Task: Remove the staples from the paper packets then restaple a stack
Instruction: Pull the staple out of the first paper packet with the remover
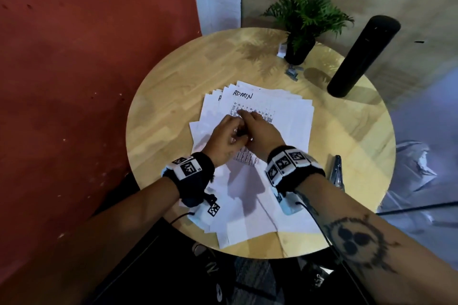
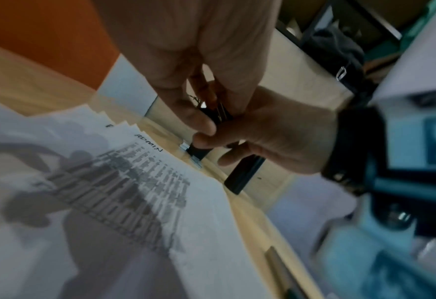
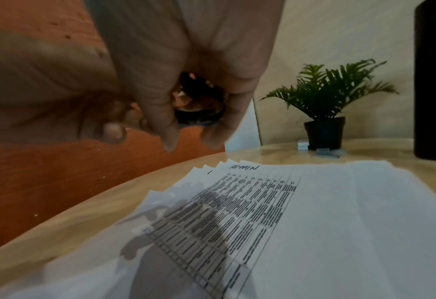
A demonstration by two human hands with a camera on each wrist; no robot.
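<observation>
From the head: both hands brought together over the middle of the paper packets (image 1: 260, 106), left hand (image 1: 228, 138) and right hand (image 1: 260, 136) touching, closed round something too small to make out here. Packets fanned out flat across the round table (image 1: 173, 77), top sheet marked ADMIN, probably spread so that each corner can be reached in turn. Off to the right edge, a metal tool (image 1: 335, 171) lying unused, well apart from the hands. At the far side, a black pot (image 1: 298, 53) holding a green fern; just beside it a small white box (image 1: 281, 50), contents hidden; loose staple strips (image 1: 293, 72) lying in no container, straight on the wood; near them a tall black cylinder (image 1: 361, 57). From the left wrist: left hand (image 2: 186, 60) pinching a small dark object (image 2: 220, 113) with a metal edge, right hand (image 2: 275, 137) curled in from the other side, held clear above the sheets, likely to load or ready it rather than to work on a packet. From the right wrist: right hand (image 3: 186, 60) wrapped round the same object (image 3: 199, 109), glinting inside; stapler or remover, cannot tell. No staple visible on the packets (image 3: 314, 222) at this sharpness, so progress hard to judge.
</observation>
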